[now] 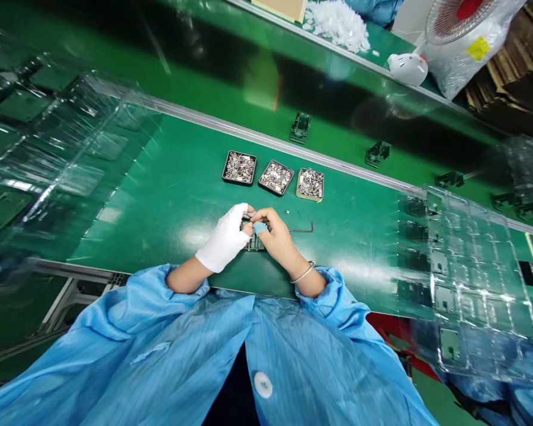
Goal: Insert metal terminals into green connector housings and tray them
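My left hand (226, 238), in a white glove with bare fingertips, grips a small dark plastic housing (254, 242) on the green table. My right hand (278, 236) is bare with a blue finger cover on one finger. Its fingers are pinched together at the housing's upper edge; whatever sits between them is hidden. An L-shaped hex key (305, 229) lies just right of this hand, and a tiny metal piece (287, 212) is above it. Three small trays of metal parts stand beyond my hands: the left tray (223, 176), the middle tray (260, 183) and the right tray (298, 192).
Stacked clear blister trays (93, 148) fill the left side, and another clear tray (479, 284) with parts sits at right. Beyond a metal rail (257, 140), several dark housings rest on a green belt, one housing (300, 126) nearest the middle. A fan (455, 23) stands on the upper shelf.
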`<state>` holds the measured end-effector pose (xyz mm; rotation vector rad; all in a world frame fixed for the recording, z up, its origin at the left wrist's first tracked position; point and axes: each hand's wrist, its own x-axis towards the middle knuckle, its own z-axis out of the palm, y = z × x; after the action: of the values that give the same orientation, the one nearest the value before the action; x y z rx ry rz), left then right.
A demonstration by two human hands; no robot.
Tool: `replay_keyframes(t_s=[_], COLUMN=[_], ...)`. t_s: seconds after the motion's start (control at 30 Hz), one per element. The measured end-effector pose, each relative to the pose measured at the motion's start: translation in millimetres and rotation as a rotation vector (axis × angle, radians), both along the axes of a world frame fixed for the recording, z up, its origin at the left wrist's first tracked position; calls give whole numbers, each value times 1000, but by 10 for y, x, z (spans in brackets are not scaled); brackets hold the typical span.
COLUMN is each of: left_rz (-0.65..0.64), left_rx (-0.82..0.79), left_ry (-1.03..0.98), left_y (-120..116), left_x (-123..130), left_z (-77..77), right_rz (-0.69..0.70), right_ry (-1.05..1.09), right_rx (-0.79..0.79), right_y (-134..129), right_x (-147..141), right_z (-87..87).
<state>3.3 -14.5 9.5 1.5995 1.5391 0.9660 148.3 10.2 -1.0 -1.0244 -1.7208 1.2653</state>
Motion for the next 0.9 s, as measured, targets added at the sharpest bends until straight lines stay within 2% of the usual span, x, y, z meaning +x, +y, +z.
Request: replay_keyframes(t_s=[0.07, 0.13, 0.2, 0.27, 0.33, 0.37, 0.43, 0.5, 0.6, 0.67, 0.73, 0.8, 0.9], left_rz=[7, 76, 174, 225, 220, 197, 105, -58, -116, -78, 5, 168, 326], left_rx=[-8, -5, 17, 36, 38, 42, 84, 143, 204, 197, 177, 173, 96], left_ry=[-101, -264, -360, -345, -255, -191, -39, 142, 342, 352, 317, 309, 367], left_y=[5, 17, 27, 18, -26, -64, -159, -253, -263, -91, 258, 752, 1579], left_x=[-27, -107, -231, -359, -439, -448, -400, -294, -171, -212, -382, -644, -1044], left_z=[-12, -38, -66, -78, -63, -47, -9, 24, 86, 164, 273, 390, 513], right_rz=[-13, -65, -44, 129, 294, 293, 133, -33, -58, -55, -104, -134, -65], right_ry=[35, 75, 32, -119, -284, -329, -312, -214, -107, -84, -75, -71, -100], right_rx=[-52, -58, 63, 258, 385, 394, 306, 165, 64, 87, 133, 174, 222], right_y=[29, 61, 68, 38, -17, -44, -86, -106, -126, -143, -157, -171, -208], right_x=[43, 141, 262, 349, 360, 333, 237, 130, 67, 112, 193, 260, 279], right_z=[-4, 11, 52, 105, 142, 149, 139, 115, 93, 97, 115, 137, 163])
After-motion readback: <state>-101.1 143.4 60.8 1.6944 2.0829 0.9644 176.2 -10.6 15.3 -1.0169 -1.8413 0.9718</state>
